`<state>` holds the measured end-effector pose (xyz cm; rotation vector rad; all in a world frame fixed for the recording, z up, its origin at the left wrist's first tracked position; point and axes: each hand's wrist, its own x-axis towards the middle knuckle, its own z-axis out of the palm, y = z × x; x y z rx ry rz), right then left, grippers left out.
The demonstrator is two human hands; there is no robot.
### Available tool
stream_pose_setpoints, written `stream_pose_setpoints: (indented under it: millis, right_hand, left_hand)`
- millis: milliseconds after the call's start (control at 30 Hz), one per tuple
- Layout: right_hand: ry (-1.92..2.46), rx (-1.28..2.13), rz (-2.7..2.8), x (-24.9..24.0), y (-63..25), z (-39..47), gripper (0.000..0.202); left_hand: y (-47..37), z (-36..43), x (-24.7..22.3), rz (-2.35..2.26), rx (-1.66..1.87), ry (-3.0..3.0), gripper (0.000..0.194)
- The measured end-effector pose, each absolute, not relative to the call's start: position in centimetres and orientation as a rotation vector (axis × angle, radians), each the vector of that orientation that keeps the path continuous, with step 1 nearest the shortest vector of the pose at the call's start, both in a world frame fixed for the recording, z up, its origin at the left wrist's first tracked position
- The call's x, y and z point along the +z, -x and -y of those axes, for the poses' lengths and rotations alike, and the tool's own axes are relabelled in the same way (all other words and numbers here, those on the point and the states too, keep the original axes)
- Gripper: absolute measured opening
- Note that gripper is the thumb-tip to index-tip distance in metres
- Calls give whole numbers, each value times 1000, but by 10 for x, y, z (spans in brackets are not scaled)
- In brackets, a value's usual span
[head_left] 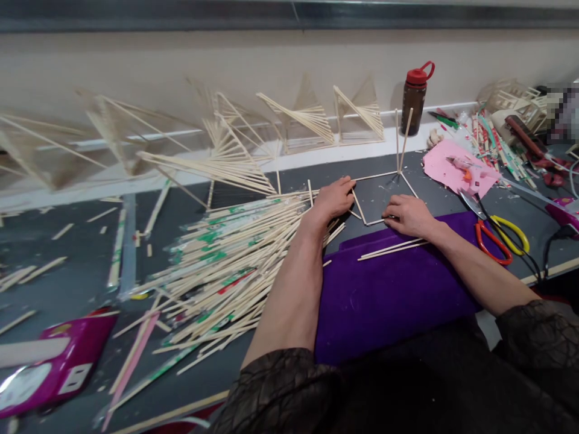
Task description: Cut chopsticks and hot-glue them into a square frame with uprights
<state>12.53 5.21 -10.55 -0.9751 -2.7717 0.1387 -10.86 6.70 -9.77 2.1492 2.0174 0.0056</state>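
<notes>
A four-sided frame of thin wooden sticks (376,175) lies on the dark table, with two sticks (404,141) standing up from its far right corner. My left hand (333,198) is at the frame's far left corner, its fingers closed together on the stick there. At the near side my right hand (409,216) has its fingers curled in a pinch on the frame; the fingertips are partly hidden. Below my right wrist, a few loose sticks (389,249) rest on a folded purple cloth (384,301).
A big heap of chopsticks (253,271), some in wrappers, spreads left of my left arm. Scissors (491,241) and a glue gun (473,175) on pink paper lie at right. Twisted stick structures (303,120) and a bottle (413,102) stand along the wall.
</notes>
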Motion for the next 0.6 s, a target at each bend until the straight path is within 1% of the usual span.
stream_pose_setpoints:
  millis: [400, 600]
  right_hand:
    - [948, 170, 2716, -110, -125, -54, 21]
    - [823, 121, 2738, -108, -107, -49, 20]
  left_hand:
    - [107, -65, -99, -2020, 60, -2153, 57]
    - [109, -67, -102, -2015, 79, -2169, 57]
